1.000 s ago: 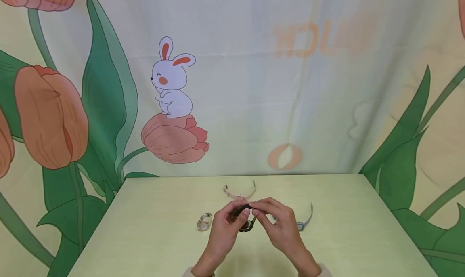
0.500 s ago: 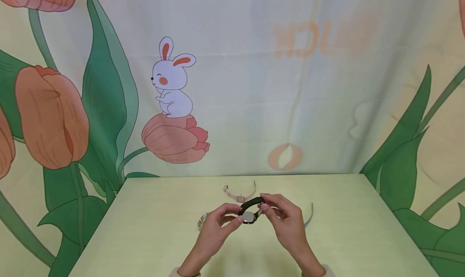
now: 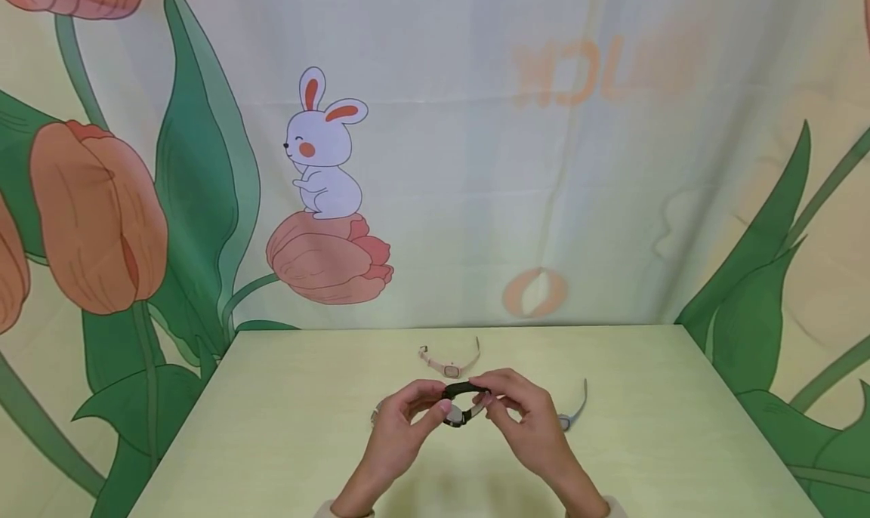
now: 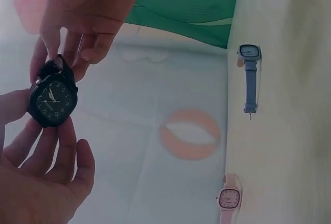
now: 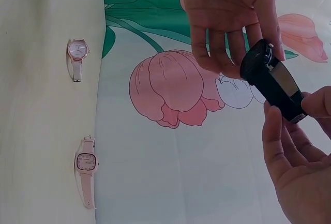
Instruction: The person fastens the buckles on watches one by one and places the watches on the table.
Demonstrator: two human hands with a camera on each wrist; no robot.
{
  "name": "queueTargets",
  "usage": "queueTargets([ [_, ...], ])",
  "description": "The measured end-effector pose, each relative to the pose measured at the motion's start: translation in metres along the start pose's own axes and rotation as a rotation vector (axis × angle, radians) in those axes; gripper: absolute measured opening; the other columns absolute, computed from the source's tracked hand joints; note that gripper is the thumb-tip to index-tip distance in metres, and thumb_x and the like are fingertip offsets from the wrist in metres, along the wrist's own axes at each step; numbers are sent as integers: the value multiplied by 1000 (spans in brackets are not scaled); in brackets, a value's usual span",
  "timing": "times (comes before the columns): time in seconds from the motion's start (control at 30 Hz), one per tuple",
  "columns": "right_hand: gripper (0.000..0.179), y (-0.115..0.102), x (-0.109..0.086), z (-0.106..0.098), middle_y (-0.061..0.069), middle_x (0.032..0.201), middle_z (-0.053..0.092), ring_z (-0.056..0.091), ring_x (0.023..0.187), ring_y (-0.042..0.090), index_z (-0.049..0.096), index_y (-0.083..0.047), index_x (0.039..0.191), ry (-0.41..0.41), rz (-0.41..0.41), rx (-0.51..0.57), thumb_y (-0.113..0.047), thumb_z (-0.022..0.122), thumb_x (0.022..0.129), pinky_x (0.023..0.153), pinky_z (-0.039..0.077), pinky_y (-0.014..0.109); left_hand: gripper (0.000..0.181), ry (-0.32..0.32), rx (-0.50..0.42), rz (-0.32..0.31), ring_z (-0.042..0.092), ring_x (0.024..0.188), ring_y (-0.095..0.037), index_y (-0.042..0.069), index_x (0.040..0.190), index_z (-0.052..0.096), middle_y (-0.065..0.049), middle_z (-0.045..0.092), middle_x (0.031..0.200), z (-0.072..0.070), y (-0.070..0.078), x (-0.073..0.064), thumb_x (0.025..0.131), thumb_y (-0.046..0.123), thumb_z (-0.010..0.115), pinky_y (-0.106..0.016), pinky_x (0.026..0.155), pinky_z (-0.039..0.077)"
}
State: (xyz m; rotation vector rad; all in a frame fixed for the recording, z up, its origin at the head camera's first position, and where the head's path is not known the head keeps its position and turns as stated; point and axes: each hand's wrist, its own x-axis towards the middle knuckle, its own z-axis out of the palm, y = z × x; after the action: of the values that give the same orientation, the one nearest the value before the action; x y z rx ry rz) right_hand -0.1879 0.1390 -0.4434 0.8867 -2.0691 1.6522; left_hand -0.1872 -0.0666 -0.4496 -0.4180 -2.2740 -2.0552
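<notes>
Both hands hold a black wristwatch [image 3: 454, 415] above the table. The thumb and fingers of my left hand [image 3: 399, 426] pinch the case at its side. My right hand [image 3: 529, 421] grips the strap near its end, and the strap curves in a loop. In the left wrist view the square dark dial of the black wristwatch [image 4: 53, 100] shows numerals and light hands. The right wrist view has the black wristwatch [image 5: 274, 79] from the side, its strap between the right thumb and fingers. Whether the strap is buckled cannot be made out.
On the pale green table [image 3: 285, 427] lie a pink watch [image 3: 451, 370] behind the hands and a blue watch [image 3: 565, 423] to the right. A round-faced watch [image 5: 77, 50] lies to the left, mostly behind my left hand. A printed curtain [image 3: 442, 163] hangs behind.
The hands have moved apart from their close position around the black wristwatch. It rose, with its strap spread into a loop, then came slightly lower and left as the right hand shifted inward.
</notes>
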Motion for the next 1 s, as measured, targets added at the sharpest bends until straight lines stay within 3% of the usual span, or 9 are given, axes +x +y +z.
queueTargets([
  [0.27,17,0,-1,4,1,95,68,66,80,7,68,-16,103,2,64,-108,-11,72,88,74,58,26,23,-10,15,60,65,105,-12,15,112,69,-1,72,110,-1,-1,-1,91,21,71,-29,105,44],
  [0.43,21,-6,0,5,6,96,68,66,82,11,72,-8,108,-4,-24,-181,1,68,89,70,57,24,24,-28,-9,68,64,105,-13,13,113,69,-4,71,112,-1,0,-1,89,18,72,-27,104,44],
  [0.57,22,-8,0,5,12,99,67,66,80,17,72,-2,105,-6,-76,-176,9,65,88,65,57,25,24,-27,-10,58,65,104,-14,14,112,69,-3,71,111,1,1,0,88,15,74,-26,104,45],
  [1.0,28,8,-4,2,2,103,62,64,82,9,72,-12,112,-56,-180,-270,5,62,92,72,52,16,19,25,6,48,64,104,-13,19,107,71,2,72,106,8,-2,-2,88,21,74,-27,103,45],
])
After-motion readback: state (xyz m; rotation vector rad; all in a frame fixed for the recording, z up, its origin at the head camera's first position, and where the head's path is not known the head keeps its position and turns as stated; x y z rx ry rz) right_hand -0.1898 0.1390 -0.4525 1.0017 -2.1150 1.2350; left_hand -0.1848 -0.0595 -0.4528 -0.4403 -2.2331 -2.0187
